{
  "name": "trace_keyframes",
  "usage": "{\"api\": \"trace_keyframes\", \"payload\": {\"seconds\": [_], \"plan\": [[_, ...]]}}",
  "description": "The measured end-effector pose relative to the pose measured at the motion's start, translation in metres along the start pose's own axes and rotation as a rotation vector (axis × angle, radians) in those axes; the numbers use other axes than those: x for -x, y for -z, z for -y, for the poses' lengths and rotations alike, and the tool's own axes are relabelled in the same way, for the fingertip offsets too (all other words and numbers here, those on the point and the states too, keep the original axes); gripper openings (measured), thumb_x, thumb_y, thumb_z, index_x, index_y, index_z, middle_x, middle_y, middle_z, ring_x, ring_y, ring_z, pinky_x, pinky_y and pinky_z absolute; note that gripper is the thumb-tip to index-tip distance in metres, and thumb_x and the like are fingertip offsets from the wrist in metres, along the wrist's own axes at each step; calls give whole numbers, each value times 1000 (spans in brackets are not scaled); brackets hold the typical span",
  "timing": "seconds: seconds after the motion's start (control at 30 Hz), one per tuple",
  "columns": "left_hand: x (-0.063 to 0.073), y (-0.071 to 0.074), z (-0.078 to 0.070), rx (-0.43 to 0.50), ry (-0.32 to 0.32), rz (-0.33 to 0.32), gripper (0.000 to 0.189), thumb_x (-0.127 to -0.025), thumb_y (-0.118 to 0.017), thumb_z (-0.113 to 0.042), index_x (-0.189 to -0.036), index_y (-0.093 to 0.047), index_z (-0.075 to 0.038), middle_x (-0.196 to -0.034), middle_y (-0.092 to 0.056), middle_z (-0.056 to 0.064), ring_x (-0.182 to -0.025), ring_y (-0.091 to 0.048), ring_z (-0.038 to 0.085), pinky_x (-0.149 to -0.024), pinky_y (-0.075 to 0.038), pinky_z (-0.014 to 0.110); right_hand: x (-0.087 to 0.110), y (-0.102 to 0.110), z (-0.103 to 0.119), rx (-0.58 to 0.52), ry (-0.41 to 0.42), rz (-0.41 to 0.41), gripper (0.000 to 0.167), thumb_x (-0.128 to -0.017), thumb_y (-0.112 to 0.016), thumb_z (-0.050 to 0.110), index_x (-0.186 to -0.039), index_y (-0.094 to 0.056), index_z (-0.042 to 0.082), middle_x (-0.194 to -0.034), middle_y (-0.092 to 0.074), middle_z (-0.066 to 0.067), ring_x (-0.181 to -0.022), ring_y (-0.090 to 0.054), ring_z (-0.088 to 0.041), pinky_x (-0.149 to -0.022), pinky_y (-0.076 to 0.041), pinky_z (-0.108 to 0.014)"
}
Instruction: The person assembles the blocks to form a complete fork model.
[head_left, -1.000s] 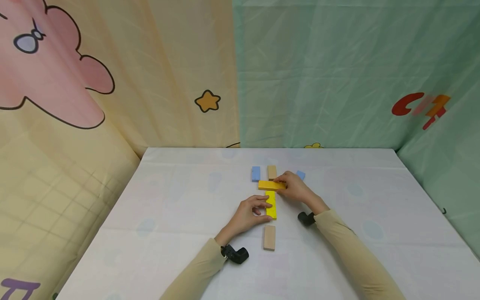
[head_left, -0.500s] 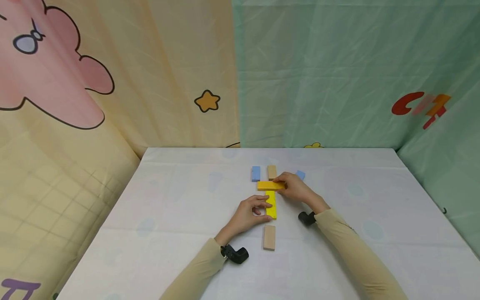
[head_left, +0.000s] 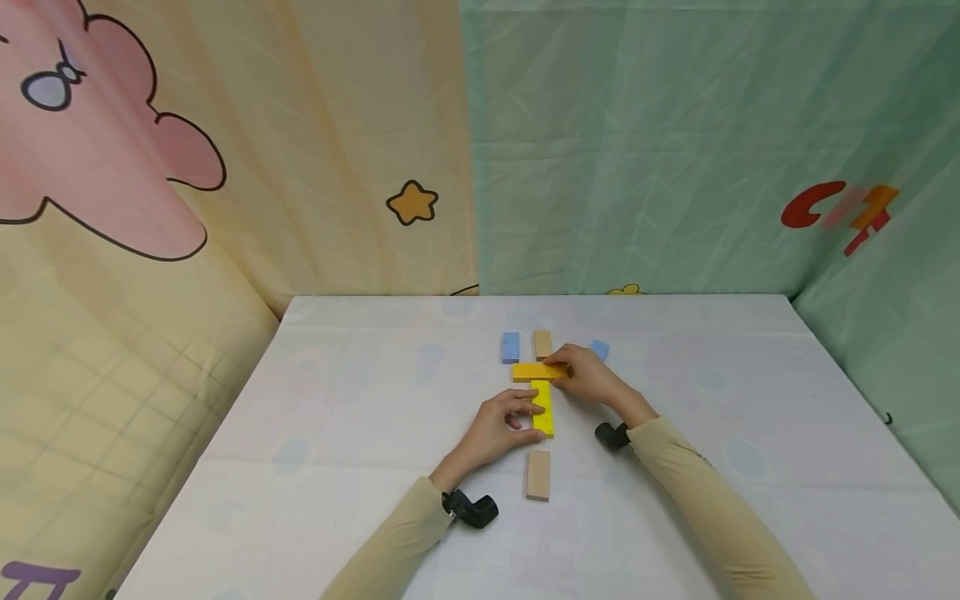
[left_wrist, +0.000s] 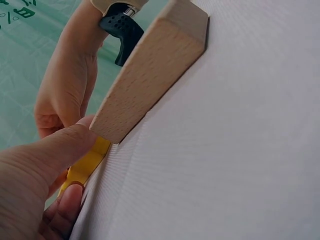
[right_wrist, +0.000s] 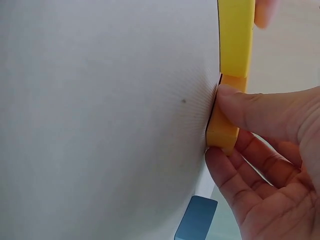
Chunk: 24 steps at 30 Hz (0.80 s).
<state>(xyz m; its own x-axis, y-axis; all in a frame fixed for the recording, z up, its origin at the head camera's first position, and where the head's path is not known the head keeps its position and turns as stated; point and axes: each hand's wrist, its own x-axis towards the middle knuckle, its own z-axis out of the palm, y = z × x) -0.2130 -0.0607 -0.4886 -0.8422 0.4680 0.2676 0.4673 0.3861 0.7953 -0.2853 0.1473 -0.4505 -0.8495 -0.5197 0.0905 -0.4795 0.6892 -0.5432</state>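
Note:
A bright yellow block (head_left: 542, 410) lies lengthwise on the table. My left hand (head_left: 497, 427) holds it, thumb at its near end and fingertips along its far part. Across its far end lies an orange-yellow block (head_left: 531, 372), turned sideways so the two form a T. My right hand (head_left: 592, 373) pinches the right end of that block; in the right wrist view its thumb (right_wrist: 235, 107) lies on the near side and the fingers (right_wrist: 225, 170) at the end. That view shows the two blocks meeting. In the left wrist view, the yellow block (left_wrist: 86, 165) is partly hidden by my fingers.
Nearest me lies a plain wooden block (head_left: 537, 476), just short of the yellow one. Beyond the sideways block are another wooden block (head_left: 542, 344) and a blue block (head_left: 511, 347). A second blue block (head_left: 600, 349) is partly behind my right hand. The white table (head_left: 360, 400) meets printed curtains.
The orange-yellow block has slid slightly left in my right hand, across the end of the yellow block. My left hand has stayed in place.

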Motion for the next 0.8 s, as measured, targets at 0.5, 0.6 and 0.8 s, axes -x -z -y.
{"api": "trace_keyframes", "payload": {"seconds": [0.5,0.6,0.8], "plan": [[-2,-1,1,-8,1,-4,36,-78,-79,-21,-110,-71,-8,-130,-56,3,-70,-54,5,-69,-49,21,2,1,1,24,41,-28,31,-82,-72,-1,-113,-66,-3,-102,-61,-12,-86,-53,-22,-81,-47,-38],[-2,-1,2,-5,-3,-4,35,-78,-79,-20,-110,-71,-8,-130,-56,3,-70,-54,5,-69,-49,21,2,1,1,25,37,-29,31,-82,-71,-1,-113,-66,-4,-102,-61,-12,-86,-53,-23,-81,-47,-39],[-3,-1,1,-8,-5,-2,36,-79,-79,-20,-111,-70,-8,-130,-56,4,-70,-54,5,-68,-49,21,3,-1,1,14,4,-18,32,-83,-71,-1,-114,-65,-2,-106,-60,-12,-89,-53,-24,-85,-47,-39]]}}
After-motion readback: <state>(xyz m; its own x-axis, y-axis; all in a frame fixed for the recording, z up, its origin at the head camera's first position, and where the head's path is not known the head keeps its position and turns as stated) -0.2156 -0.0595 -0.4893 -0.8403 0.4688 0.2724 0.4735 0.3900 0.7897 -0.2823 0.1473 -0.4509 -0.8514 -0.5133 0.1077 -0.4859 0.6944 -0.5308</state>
